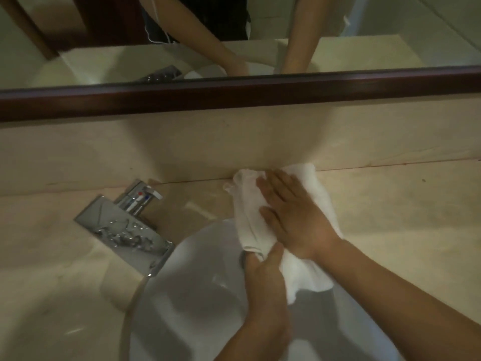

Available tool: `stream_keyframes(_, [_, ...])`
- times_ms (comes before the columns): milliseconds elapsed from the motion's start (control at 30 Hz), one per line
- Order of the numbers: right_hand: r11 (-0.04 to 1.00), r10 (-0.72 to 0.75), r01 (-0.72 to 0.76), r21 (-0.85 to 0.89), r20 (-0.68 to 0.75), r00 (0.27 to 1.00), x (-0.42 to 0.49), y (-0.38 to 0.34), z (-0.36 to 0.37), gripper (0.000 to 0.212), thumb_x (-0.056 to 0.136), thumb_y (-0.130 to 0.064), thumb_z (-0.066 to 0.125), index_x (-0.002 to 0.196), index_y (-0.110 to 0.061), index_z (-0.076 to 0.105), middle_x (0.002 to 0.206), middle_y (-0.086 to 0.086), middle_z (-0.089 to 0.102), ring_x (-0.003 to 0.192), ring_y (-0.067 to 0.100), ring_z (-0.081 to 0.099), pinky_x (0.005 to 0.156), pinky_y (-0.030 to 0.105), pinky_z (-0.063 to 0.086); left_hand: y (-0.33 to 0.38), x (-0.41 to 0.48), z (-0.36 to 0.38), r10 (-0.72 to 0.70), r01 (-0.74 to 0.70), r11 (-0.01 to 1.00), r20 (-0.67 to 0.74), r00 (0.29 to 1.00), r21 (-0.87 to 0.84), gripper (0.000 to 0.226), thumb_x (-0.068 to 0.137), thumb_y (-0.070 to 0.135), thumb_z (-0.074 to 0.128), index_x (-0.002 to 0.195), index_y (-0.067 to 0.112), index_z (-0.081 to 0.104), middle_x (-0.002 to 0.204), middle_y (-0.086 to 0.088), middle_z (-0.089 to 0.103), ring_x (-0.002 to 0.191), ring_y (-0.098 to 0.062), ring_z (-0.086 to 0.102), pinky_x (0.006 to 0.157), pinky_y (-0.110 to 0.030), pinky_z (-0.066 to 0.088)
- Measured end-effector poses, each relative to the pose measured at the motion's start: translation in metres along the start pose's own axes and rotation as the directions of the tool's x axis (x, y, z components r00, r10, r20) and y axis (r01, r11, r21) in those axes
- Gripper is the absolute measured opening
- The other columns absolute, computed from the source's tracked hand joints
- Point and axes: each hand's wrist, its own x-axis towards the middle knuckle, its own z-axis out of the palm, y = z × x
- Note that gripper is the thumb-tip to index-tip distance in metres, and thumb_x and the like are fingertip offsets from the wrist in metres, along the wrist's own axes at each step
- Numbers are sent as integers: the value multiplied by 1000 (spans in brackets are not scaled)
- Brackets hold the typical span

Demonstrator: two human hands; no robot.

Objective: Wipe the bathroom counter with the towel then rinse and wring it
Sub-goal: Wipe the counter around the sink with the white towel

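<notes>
Head view: right hand (pixel 294 217) flat on towel (pixel 250 225), left hand (pixel 263 277) grip clamped on its end beside faucet (pixel 125 225).

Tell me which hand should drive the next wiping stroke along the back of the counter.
Right hand: it lies flat on the towel by the backsplash. The left hand only pinches the towel's near end over the sink.

Towel (pixel 283 217): middle hidden under flat right hand (pixel 294 214); near end bunched inside left hand (pixel 263 274). Sink (pixel 197 295): near rim cut by bottom edge. Both forearms cut by frame. Tap (pixel 127 222) markings blurred, unreadable.
</notes>
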Motion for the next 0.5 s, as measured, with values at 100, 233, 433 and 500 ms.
stream_keyframes(100, [996, -11, 11, 93, -3, 1000, 27, -51, 22, 66, 103, -44, 29, 159, -11, 39, 165, 15, 39, 156, 33, 31, 130, 44, 14, 25, 8, -33, 54, -66, 987, -82, 995, -143, 39, 94, -6, 59, 127, 14, 63, 122, -7, 73, 111, -26, 70, 97, -38, 55])
stream_keyframes(233, [990, -57, 57, 125, -4, 998, 54, -103, 41, 65, 103, -40, 28, 160, -10, 37, 168, 15, 35, 157, 33, 26, 128, 41, 5, 57, 16, -71, 80, -104, 989, -214, 974, -103, 33, 95, 2, 62, 127, 5, 61, 126, -22, 69, 90, -22, 73, 73, -30, 56])
stream_keyframes(433, [988, -15, 16, 157, -9, 1000, 54, -99, 30, 62, 104, -40, 29, 158, -14, 43, 167, 8, 37, 157, 26, 26, 129, 38, 6, 67, -1, -70, 93, -92, 996, -55, 994, 23, 39, 98, 17, 63, 135, 9, 57, 109, -11, 69, 89, -25, 70, 79, -38, 56])
stream_keyframes(500, [989, 5, -5, 147, -3, 1000, 45, -83, 22, 65, 101, -43, 26, 155, -15, 49, 164, 8, 43, 155, 26, 33, 128, 40, 14, 60, 0, -54, 83, -83, 997, -60, 995, 10, 35, 98, 17, 61, 132, 7, 60, 110, -16, 69, 89, -29, 70, 78, -40, 57])
